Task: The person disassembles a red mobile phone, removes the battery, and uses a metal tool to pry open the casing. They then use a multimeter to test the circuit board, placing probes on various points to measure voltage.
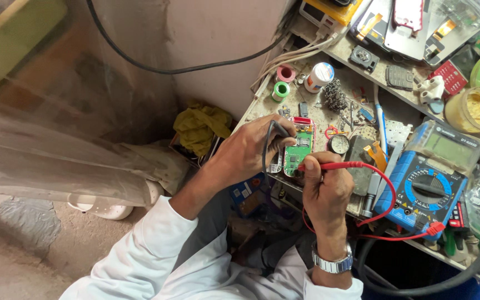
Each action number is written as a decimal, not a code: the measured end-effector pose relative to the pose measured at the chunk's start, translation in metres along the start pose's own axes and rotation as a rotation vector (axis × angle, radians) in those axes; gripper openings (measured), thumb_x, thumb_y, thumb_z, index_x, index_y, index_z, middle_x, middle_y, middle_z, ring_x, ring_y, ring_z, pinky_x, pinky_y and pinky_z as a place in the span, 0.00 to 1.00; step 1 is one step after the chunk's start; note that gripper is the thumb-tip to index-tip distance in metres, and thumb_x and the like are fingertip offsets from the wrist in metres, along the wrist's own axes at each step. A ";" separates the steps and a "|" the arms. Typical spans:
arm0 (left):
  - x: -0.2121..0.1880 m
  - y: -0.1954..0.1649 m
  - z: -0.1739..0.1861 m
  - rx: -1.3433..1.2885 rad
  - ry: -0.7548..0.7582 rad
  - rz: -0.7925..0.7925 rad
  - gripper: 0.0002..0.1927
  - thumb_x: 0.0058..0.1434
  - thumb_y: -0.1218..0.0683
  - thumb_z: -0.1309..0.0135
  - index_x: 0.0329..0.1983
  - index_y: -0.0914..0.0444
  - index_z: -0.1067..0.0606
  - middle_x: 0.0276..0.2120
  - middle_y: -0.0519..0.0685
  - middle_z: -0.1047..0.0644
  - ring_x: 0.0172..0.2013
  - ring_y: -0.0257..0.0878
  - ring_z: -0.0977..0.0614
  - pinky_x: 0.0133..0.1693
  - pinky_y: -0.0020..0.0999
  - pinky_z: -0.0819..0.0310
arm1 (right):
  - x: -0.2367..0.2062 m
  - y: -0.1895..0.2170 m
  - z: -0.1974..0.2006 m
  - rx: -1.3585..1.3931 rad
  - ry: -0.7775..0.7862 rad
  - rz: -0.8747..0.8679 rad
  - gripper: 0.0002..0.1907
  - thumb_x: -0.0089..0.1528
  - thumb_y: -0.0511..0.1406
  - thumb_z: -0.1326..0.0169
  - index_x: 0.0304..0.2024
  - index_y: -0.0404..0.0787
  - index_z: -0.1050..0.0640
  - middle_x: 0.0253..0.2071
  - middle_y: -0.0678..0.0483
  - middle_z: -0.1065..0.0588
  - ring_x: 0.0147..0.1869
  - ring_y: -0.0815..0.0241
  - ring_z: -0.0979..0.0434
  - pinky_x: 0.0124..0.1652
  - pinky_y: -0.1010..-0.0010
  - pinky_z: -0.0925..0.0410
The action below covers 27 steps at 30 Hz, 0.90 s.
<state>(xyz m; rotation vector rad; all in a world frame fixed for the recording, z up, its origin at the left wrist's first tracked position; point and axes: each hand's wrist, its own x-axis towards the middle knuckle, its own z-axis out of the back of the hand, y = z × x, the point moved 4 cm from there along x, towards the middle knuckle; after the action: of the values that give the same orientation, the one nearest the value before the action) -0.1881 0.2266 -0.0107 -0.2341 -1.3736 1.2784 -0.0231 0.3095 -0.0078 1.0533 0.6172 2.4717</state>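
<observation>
An electronics repair workshop: a cluttered surface [262, 108] with a multimeter [426, 191], circuit board [297, 153], solder spools [280, 90] and phone parts [401, 78].

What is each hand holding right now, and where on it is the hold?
Left hand holds the black probe by its handle; right hand pinches the red probe near its tip end, both over the green circuit board.

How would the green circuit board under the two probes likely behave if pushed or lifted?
The green circuit board looks thin and flat, so probably light and stiff. It would likely slide rather than roll. Its exposed parts suggest it is fragile. The left hand and right hand touch probes to it.
</observation>
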 end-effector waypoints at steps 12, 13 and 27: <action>0.001 0.002 0.000 -0.007 0.016 0.020 0.12 0.68 0.59 0.41 0.51 0.66 0.28 0.41 0.52 0.22 0.39 0.42 0.17 0.41 0.37 0.23 | 0.002 0.002 0.000 0.008 0.015 -0.018 0.11 0.73 0.37 0.47 0.40 0.35 0.25 0.29 0.52 0.23 0.30 0.58 0.21 0.31 0.69 0.32; 0.001 0.002 0.000 -0.007 0.019 0.019 0.12 0.68 0.59 0.41 0.51 0.66 0.28 0.41 0.52 0.22 0.39 0.42 0.17 0.41 0.37 0.23 | 0.002 0.002 0.000 0.005 0.016 -0.018 0.11 0.73 0.37 0.47 0.40 0.35 0.25 0.29 0.52 0.23 0.30 0.58 0.21 0.31 0.69 0.32; 0.002 0.002 0.000 0.000 0.033 0.027 0.12 0.69 0.57 0.41 0.51 0.65 0.28 0.40 0.51 0.22 0.38 0.40 0.17 0.40 0.36 0.23 | 0.002 0.001 0.000 0.003 0.013 -0.016 0.11 0.72 0.38 0.46 0.40 0.35 0.25 0.29 0.52 0.22 0.30 0.58 0.21 0.31 0.69 0.31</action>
<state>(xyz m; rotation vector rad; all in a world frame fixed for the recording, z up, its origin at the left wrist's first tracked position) -0.1894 0.2291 -0.0109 -0.2742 -1.3463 1.2914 -0.0250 0.3098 -0.0065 1.0307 0.6303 2.4665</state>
